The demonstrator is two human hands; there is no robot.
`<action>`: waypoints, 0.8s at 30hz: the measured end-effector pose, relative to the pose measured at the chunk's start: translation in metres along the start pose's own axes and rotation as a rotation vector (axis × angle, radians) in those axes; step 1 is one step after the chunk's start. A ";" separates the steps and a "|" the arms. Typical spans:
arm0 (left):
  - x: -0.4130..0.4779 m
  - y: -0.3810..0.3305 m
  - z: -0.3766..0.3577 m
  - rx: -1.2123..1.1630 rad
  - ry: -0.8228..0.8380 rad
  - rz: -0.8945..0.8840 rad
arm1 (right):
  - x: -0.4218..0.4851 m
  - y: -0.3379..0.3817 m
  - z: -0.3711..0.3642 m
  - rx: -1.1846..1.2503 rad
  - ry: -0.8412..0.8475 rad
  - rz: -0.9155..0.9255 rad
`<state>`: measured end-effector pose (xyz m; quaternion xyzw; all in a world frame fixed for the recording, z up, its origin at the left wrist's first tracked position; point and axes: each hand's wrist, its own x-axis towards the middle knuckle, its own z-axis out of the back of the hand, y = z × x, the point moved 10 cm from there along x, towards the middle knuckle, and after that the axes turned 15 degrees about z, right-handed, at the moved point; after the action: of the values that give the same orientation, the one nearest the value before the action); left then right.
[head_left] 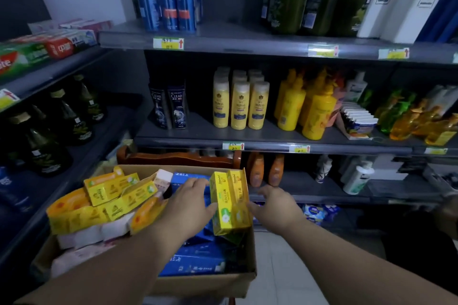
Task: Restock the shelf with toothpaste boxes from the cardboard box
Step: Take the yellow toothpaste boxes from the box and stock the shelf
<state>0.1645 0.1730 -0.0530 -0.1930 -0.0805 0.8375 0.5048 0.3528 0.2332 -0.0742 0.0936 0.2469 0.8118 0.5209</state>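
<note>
An open cardboard box point(203, 285) sits low in front of me, filled with several yellow point(111, 188), blue point(193, 265) and white toothpaste boxes. Two yellow toothpaste boxes point(230, 203) stand upright against its right wall. My left hand point(186, 203) reaches into the box with its fingers stretched over the blue boxes and its thumb against the left face of the upright yellow pair. My right hand point(272, 205) is just outside the right wall, fingertips touching that wall beside the yellow pair. The top left shelf point(62, 68) carries toothpaste boxes lying flat.
Grey shelves ahead hold blue and green bottles on top, yellow and dark shampoo bottles point(240, 104) in the middle, and orange bottles point(267, 171) lower down. Dark bottles point(59, 121) fill the left shelf. A brown wooden chair back point(178, 157) stands behind the box. Pale floor tiles lie at lower right.
</note>
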 end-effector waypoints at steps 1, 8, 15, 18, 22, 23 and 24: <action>0.007 -0.002 -0.008 -0.030 0.027 0.028 | 0.006 -0.003 -0.004 0.013 0.014 0.011; 0.046 -0.001 -0.045 -0.179 0.151 0.257 | 0.032 -0.008 -0.016 -0.028 0.096 0.075; 0.068 0.003 -0.063 -0.310 0.202 0.357 | 0.047 -0.003 -0.024 -0.020 0.145 0.149; 0.070 0.005 -0.059 -0.424 0.214 0.373 | 0.053 0.003 -0.022 -0.021 0.139 0.188; 0.064 0.003 -0.028 -0.497 0.125 0.285 | 0.059 0.026 -0.014 -0.042 0.128 0.277; 0.061 0.006 -0.018 -0.484 0.094 0.271 | 0.061 0.035 -0.011 -0.049 0.128 0.308; 0.057 0.008 -0.006 -0.472 0.062 0.257 | 0.063 0.046 -0.008 -0.056 0.122 0.341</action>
<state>0.1364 0.2190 -0.0755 -0.3395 -0.2327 0.8465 0.3378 0.2852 0.2717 -0.0644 0.0700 0.2358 0.8991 0.3622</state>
